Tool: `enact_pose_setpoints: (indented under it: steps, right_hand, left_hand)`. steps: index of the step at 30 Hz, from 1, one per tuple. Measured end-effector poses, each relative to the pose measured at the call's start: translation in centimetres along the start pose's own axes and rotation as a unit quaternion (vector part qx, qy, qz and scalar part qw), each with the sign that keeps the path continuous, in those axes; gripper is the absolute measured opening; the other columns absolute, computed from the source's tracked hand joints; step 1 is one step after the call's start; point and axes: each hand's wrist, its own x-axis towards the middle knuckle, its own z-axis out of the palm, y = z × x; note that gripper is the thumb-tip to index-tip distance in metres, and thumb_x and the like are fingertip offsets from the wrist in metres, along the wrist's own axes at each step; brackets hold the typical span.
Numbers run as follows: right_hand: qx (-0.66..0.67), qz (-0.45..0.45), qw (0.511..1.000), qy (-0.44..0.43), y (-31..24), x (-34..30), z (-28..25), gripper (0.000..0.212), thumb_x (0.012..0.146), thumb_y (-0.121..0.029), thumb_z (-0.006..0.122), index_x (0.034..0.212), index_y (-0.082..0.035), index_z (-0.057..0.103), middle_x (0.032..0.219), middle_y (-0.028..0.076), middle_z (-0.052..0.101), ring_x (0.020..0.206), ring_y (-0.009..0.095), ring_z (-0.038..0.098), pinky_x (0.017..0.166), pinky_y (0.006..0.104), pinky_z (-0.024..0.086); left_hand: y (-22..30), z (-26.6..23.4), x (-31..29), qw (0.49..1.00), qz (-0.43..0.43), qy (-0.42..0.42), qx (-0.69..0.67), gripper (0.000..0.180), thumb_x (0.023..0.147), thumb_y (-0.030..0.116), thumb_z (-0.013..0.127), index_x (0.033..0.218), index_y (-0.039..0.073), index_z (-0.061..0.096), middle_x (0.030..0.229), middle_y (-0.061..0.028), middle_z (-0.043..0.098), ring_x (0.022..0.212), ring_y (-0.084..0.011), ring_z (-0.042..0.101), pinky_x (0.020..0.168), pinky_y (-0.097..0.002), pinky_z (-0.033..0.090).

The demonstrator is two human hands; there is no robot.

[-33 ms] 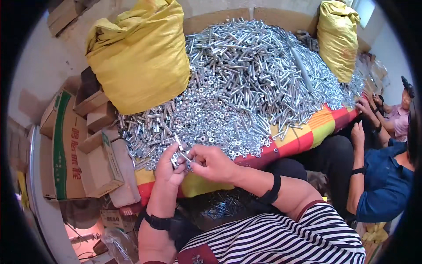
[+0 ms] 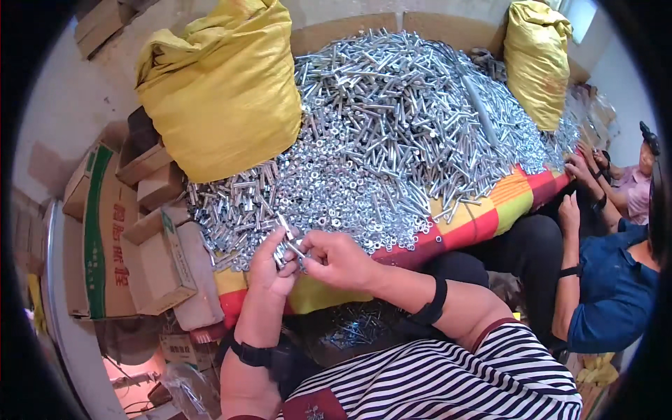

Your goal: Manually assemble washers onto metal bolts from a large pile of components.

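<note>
My left hand [image 2: 271, 262] is closed around several short silver metal pieces [image 2: 283, 255] that look like sleeves or bolts. One silver sleeve [image 2: 285, 224] sticks up past its fingertips. Close beside it, my right hand [image 2: 341, 260] pinches a thin silver bolt [image 2: 297, 250] between thumb and fingers, its tip against the pieces in the left hand. Both hands hover over the near edge of a large heap of metal parts. Nuts and washers [image 2: 336, 189] lie just beyond my fingers, short sleeves [image 2: 238, 203] to the left, and long bolts [image 2: 420, 105] are piled farther back. Fingers partly hide the held pieces.
A big yellow sack [image 2: 224, 98] stands at the back left, another yellow sack [image 2: 537, 66] at the back right. Open cardboard boxes [image 2: 150, 280] are at left. A checkered cloth [image 2: 514, 203] edges the heap. Dark bolts [image 2: 353, 327] lie below my arms. Co-workers [image 2: 612, 287] sit at right.
</note>
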Motion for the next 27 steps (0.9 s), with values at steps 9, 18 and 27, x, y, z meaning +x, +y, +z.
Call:
enact_pose_setpoints:
  steps: [9, 18, 27]
  right_hand:
    - [-0.088, -0.001, 0.994, 0.07, -0.9, -0.8, 0.3, 0.014, 0.077, -0.007, 0.064, 0.088, -0.001, 0.058, 0.058, 0.01, 0.057, 0.048, 0.017, 0.057, 0.046, 0.0309, 0.043]
    - [-0.09, -0.017, 0.992, 0.088, -0.3, -1.0, 0.4, 0.018, 0.078, -0.007, 0.065, 0.093, 0.0, 0.059, 0.059, 0.011, 0.059, 0.048, 0.02, 0.059, 0.047, 0.0318, 0.044]
    - [-0.248, -0.083, 0.957, 0.126, 0.0, -0.9, 0.1, 0.053, 0.08, -0.018, 0.07, 0.126, -0.002, 0.049, 0.071, 0.01, 0.061, 0.056, 0.025, 0.06, 0.051, 0.0342, 0.047]
  left_hand:
    - [-0.9, 0.8, 0.3, 1.0, -0.013, 0.02, -0.003, 0.023, 0.088, 0.022, 0.06, 0.09, -0.001, 0.059, 0.057, -0.0053, 0.05, 0.035, -0.0093, 0.032, 0.03, -0.019, 0.021]
    - [-1.2, 0.5, 0.8, 0.999, 0.017, 0.041, -0.002, 0.024, 0.089, 0.024, 0.059, 0.09, 0.0, 0.059, 0.056, -0.0043, 0.051, 0.034, -0.0093, 0.032, 0.031, -0.0201, 0.022]
    - [-2.3, 2.9, -0.2, 0.993, 0.013, 0.095, 0.069, 0.019, 0.089, 0.024, 0.058, 0.095, 0.007, 0.059, 0.058, 0.0011, 0.052, 0.035, -0.0071, 0.035, 0.031, -0.0193, 0.025]
